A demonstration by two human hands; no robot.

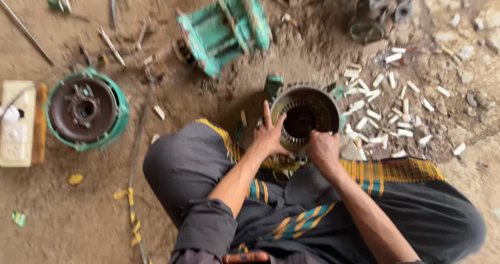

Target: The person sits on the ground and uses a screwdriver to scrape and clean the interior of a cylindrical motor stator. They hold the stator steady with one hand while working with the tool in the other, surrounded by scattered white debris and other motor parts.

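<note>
A round metal motor stator housing (304,115) with a slotted inner ring stands on the dirt ground in front of my crossed legs. My left hand (270,133) lies flat against its near left rim, fingers spread. At the near right rim my right hand (323,148) is closed into a fist, apparently gripping something small at the slots; what it holds is hidden. My legs are wrapped in dark cloth with yellow and teal stripes.
Several short white paper strips (388,105) litter the ground to the right. A green motor end cover (86,110) lies at left beside a cream box (18,123). A green motor body (224,29) lies behind, with rods and scrap metal parts (377,8) around.
</note>
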